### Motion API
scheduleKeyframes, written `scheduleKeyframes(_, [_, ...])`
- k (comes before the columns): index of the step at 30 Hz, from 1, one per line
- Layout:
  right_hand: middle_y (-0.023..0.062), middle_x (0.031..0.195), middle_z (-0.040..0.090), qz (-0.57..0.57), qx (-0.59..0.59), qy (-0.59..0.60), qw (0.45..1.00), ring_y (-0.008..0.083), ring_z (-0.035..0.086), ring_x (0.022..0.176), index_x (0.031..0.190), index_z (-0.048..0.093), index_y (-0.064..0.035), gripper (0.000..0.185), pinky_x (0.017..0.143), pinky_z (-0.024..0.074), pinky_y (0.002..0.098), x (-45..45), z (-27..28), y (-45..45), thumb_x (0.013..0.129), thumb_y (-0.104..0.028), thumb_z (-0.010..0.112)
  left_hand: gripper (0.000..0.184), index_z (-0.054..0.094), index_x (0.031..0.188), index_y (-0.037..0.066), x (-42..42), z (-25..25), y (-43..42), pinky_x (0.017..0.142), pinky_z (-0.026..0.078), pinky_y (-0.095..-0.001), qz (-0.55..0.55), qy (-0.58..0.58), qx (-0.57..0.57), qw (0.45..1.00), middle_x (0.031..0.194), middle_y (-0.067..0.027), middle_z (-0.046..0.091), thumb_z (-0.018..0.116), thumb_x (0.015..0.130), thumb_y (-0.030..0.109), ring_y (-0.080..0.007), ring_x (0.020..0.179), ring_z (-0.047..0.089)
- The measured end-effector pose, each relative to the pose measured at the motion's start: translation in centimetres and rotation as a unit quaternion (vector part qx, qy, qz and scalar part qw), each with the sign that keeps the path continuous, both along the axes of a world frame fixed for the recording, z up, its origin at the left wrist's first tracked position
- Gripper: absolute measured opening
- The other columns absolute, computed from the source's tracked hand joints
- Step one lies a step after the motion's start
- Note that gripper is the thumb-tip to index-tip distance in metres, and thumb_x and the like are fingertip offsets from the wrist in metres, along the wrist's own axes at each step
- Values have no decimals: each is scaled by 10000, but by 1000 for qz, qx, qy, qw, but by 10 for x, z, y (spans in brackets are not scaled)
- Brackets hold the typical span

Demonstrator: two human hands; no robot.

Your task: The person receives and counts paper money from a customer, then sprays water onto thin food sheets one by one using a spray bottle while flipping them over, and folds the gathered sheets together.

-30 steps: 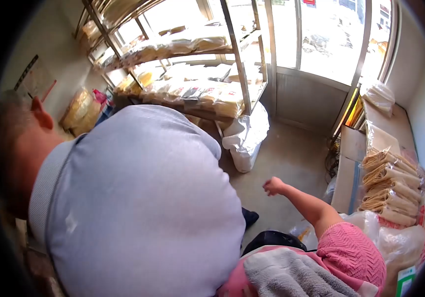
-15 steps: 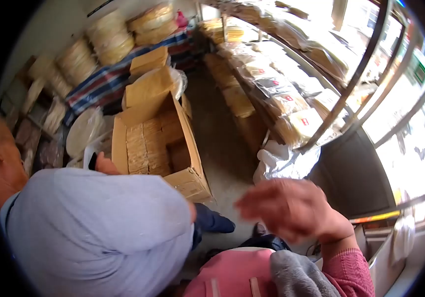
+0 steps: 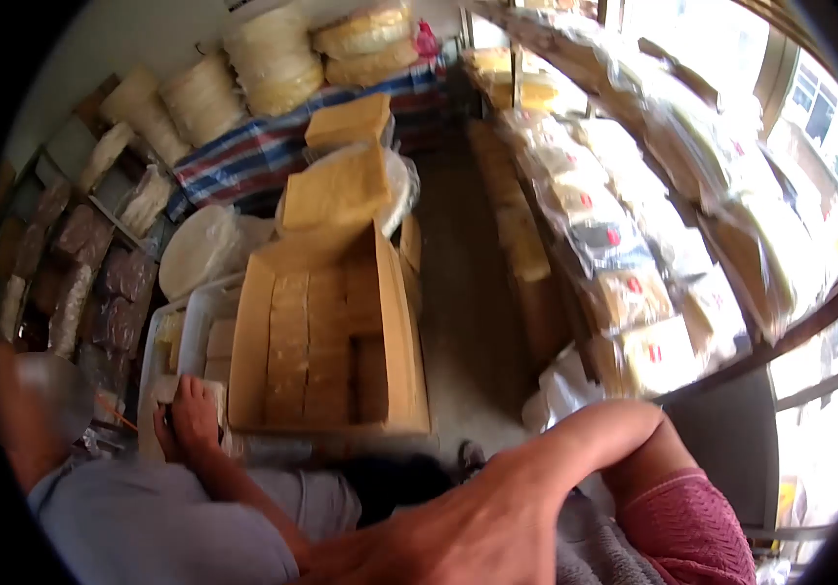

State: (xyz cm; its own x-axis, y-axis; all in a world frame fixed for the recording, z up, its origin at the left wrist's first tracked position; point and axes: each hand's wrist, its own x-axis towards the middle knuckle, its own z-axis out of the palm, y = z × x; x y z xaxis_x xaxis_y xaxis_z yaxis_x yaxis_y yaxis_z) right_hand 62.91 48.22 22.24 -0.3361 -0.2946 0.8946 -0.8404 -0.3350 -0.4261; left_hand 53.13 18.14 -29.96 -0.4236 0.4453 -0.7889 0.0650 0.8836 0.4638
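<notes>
My right hand [image 3: 458, 531] reaches across the bottom of the view from a pink knitted sleeve [image 3: 697, 522]. Its back faces me, and its fingers are blurred and partly cut off. It lies right by the co-worker's grey-blue shirt [image 3: 175, 522]; whether it touches the shirt I cannot tell. Out of sight is my left hand. Ahead stands an open cardboard box [image 3: 401, 341] with flat brown packs [image 3: 287, 341] inside. At its left, the co-worker's hand [image 3: 197, 414] holds a small dark object over a pale pack.
White plastic tubs [image 3: 195, 322] stand left of the box. Racks on the right carry bagged flat goods [image 3: 624, 297]. Round wrapped stacks [image 3: 273, 63] sit on a striped cloth [image 3: 234, 156] at the back. A strip of floor [image 3: 463, 292] runs between box and racks.
My right hand has swung down and left, toward the co-worker. The co-worker has shifted lower in view, their hand now in plain sight. My view has turned, showing more of the box's contents.
</notes>
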Motion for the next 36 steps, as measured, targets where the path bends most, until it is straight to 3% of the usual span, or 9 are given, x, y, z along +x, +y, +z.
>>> scheduleKeyframes(6, [223, 871, 572, 223, 107, -28, 969, 346, 544, 823, 1002, 565, 13, 251, 705, 428, 410, -75, -17, 16, 790, -122, 568, 293, 603, 1028, 47, -89, 14, 157, 760, 481, -364, -16, 40, 88, 995, 958, -141, 630, 614, 794, 222, -252, 843, 609])
scheduleKeyframes(9, [195, 839, 581, 260, -8, -87, 961, 337, 547, 782, 913, 585, -2, 158, 679, 430, 401, -102, -6, 43, 804, -115, 566, 292, 602, 1029, 48, -123, 31, 240, 761, 481, -366, 1, 46, 145, 988, 958, -142, 630, 611, 796, 224, -255, 844, 609])
scheduleKeyframes(12, [192, 845, 579, 329, -7, -39, 944, 326, 547, 767, 919, 585, -17, 143, 655, 430, 389, -143, -9, 95, 812, -108, 560, 291, 601, 1029, 49, -152, 39, 315, 761, 480, -369, 17, 44, 177, 983, 958, -143, 629, 608, 799, 226, -259, 846, 608])
scheduleKeyframes(17, [190, 869, 586, 294, 44, -18, 954, 300, 556, 791, 987, 602, -57, 210, 669, 439, 387, -187, -47, 241, 840, -204, 574, 289, 600, 1030, 51, -177, 27, 394, 762, 479, -373, 82, 48, 150, 984, 959, -145, 628, 604, 803, 230, -264, 848, 607])
scheduleKeyframes(20, [141, 1010, 603, 198, 107, -50, 973, 288, 605, 856, 1024, 571, 9, 272, 731, 503, 333, -233, -44, 362, 776, -79, 641, 287, 600, 1030, 52, -178, 25, 424, 763, 478, -375, 121, 42, 102, 987, 959, -146, 628, 601, 806, 232, -267, 850, 607])
scheduleKeyframes(22, [136, 1023, 587, -33, 93, -121, 988, 223, 615, 846, 1193, 477, -9, 443, 691, 509, 315, -262, -22, 448, 781, -71, 630, 287, 599, 1031, 53, -183, 30, 443, 763, 478, -377, 147, 39, 82, 985, 959, -147, 628, 599, 808, 233, -269, 851, 606])
scheduleKeyframes(24, [138, 1086, 575, -248, 112, -143, 951, 215, 593, 939, 1230, 451, -26, 513, 727, 505, 310, -285, 6, 526, 760, -70, 653, 286, 599, 1031, 54, -191, 36, 469, 764, 477, -378, 179, 37, 73, 980, 959, -148, 627, 598, 809, 235, -271, 852, 606])
scheduleKeyframes(27, [133, 1096, 570, -430, 114, -106, 889, 215, 586, 950, 1226, 452, -23, 489, 746, 494, 311, -319, 19, 622, 776, -84, 632, 285, 598, 1031, 55, -211, 42, 512, 764, 476, -381, 222, 41, 79, 971, 960, -149, 627, 595, 812, 237, -274, 854, 605])
scheduleKeyframes(36, [118, 1125, 553, -635, 174, 30, 752, 212, 564, 982, 1217, 458, -14, 425, 804, 461, 313, -424, 30, 796, 822, -124, 569, 282, 596, 1033, 59, -371, 31, 683, 766, 474, -388, 163, 126, 196, 959, 960, -152, 625, 587, 820, 243, -284, 858, 604])
